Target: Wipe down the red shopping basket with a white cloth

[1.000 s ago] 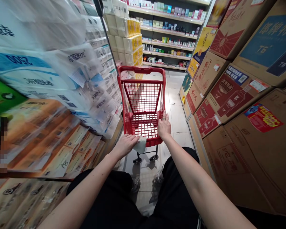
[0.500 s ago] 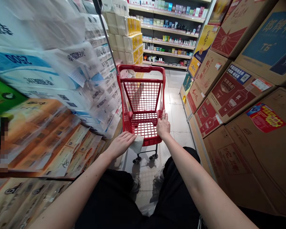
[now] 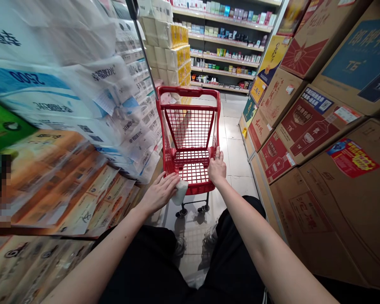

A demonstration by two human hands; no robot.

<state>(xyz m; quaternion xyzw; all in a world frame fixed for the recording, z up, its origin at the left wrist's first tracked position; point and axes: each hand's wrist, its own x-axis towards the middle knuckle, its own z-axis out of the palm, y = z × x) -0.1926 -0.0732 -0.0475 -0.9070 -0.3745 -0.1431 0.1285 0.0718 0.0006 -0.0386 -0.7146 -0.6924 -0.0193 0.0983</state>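
A small red shopping cart [image 3: 190, 126] stands on the tiled aisle floor in front of me, its basket empty. My right hand [image 3: 217, 168] grips the near right rim of the cart. My left hand [image 3: 160, 193] presses a white cloth [image 3: 180, 192] against the near left corner of the cart's rim, fingers stretched along the cloth.
Stacked packs of tissue paper [image 3: 82, 109] fill the left side close to my arm. Cardboard boxes [image 3: 307, 126] are piled along the right. Shelves of small goods [image 3: 224, 46] cross the far end of the aisle. The tiled floor [image 3: 234, 152] runs ahead beside the cart.
My left hand and the white cloth have slid left and down along the cart's near rim toward its corner. My right hand stays on the rim.
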